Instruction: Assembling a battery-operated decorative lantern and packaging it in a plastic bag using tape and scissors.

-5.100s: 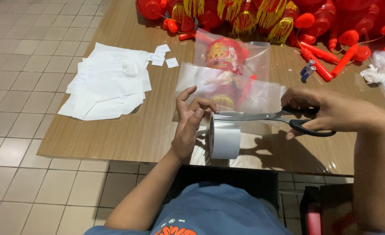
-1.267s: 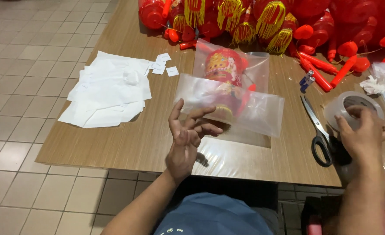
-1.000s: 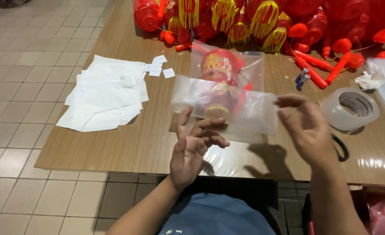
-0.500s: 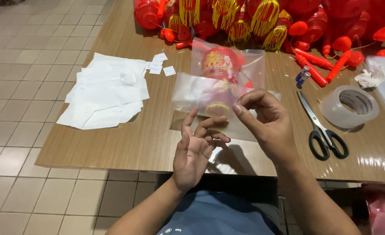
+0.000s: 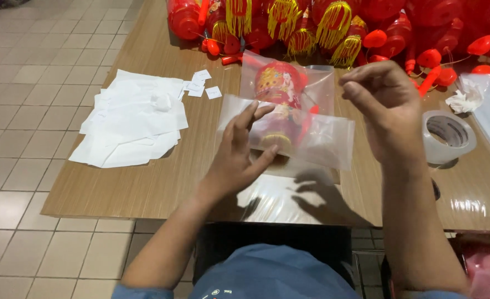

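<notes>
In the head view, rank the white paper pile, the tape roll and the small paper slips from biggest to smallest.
1. Paper pile
2. Tape roll
3. Paper slips, even counted together

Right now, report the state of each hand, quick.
Left hand: open, fingers spread over the clear plastic bag with the red lantern.
Right hand: raised, fingertips pinched; contents cannot be told.

We see bare table (image 5: 145,188) near us on the left. White papers (image 5: 131,119) crowd the left, red lanterns (image 5: 322,22) the far edge, a tape roll (image 5: 449,135) the right.
</notes>
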